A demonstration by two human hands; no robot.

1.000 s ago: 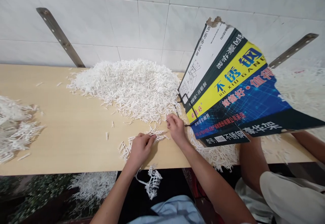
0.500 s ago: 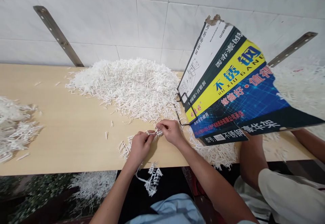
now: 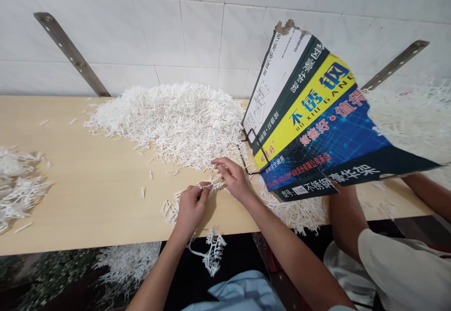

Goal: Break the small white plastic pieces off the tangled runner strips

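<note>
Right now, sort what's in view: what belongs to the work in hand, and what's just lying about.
Likely in the work:
- left hand, pinching white string
- right hand, close beside it
- big white pile beyond both hands

Apparently just about:
- printed cardboard
- metal brackets
- greenery below

On my feed I'm reading blue "不锈钢" above "BU XIU GAN" on the cardboard sheet's (image 3: 313, 128) yellow band (image 3: 303, 113); red "德好•值得" is crossing its blue band (image 3: 338, 137); white "不锈钢豪华架" is lining the lower dark strip (image 3: 338, 178); the smallest print is defeating me.
</note>
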